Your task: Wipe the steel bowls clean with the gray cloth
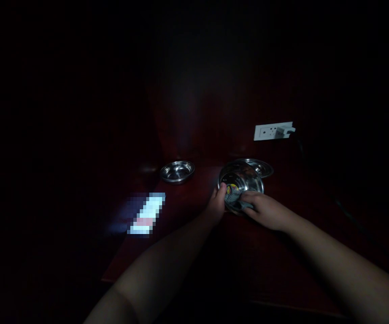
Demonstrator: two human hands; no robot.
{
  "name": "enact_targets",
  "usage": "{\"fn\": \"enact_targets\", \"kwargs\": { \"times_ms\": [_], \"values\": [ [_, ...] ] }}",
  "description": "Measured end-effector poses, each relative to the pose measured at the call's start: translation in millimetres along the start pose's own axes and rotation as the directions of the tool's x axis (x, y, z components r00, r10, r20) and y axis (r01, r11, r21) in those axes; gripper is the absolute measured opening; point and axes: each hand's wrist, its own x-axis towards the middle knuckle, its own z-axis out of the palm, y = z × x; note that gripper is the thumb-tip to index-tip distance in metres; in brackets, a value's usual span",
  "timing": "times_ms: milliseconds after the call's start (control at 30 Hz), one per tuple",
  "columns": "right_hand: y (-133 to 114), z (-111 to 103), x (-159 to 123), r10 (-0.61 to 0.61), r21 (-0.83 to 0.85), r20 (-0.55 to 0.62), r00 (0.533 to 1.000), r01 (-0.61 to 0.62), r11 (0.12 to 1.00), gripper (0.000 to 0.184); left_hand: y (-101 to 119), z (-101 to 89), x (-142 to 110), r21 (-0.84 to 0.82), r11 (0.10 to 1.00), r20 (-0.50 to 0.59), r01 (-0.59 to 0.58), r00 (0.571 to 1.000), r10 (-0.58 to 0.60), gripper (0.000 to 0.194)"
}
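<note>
A shiny steel bowl (250, 180) is tipped toward me over the dark red table, its inside facing me. My left hand (217, 206) grips its near left rim, thumb over the edge and the other fingers mostly hidden. Bunched in my right hand (265, 210) is a grey-green patterned cloth (234, 197), which lies against the inside of the bowl near its lower edge. A small yellow and red patch shows on the bowl beside the cloth. Right behind the bowl, partly covered by it, a steel plate (266, 168) rests on the table.
Back left on the table (201, 186) stands a shallow steel dish (177, 173). A bright, pixelated rectangle (147, 213) glows near the left edge. A white wall socket (264, 132) holds a plug (285, 131), with a dark cable at right. Surroundings are very dark.
</note>
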Motion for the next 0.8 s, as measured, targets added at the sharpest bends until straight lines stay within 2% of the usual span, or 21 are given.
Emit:
{"fn": "enact_targets", "kwargs": {
  "times_ms": [100,467,800],
  "values": [
    [1.4,0.7,0.1,-0.015,0.02,-0.002,1.0,0.015,1.0,0.014,0.6,0.6,-0.8,0.072,0.997,0.017,-0.018,1.0,0.017,0.065],
    [0.0,0.9,0.2,-0.017,0.054,0.0,1.0,0.017,0.998,0.01,1.0,1.6,-2.5,0.089,0.994,0.077,-0.066,0.995,0.06,0.066],
    [0.0,0.8,0.6,-0.041,0.097,-0.008,0.999,0.042,0.994,0.011,2.1,4.1,-3.0,0.058,0.997,0.044,-0.058,0.997,0.056,0.063]
  ]
}}
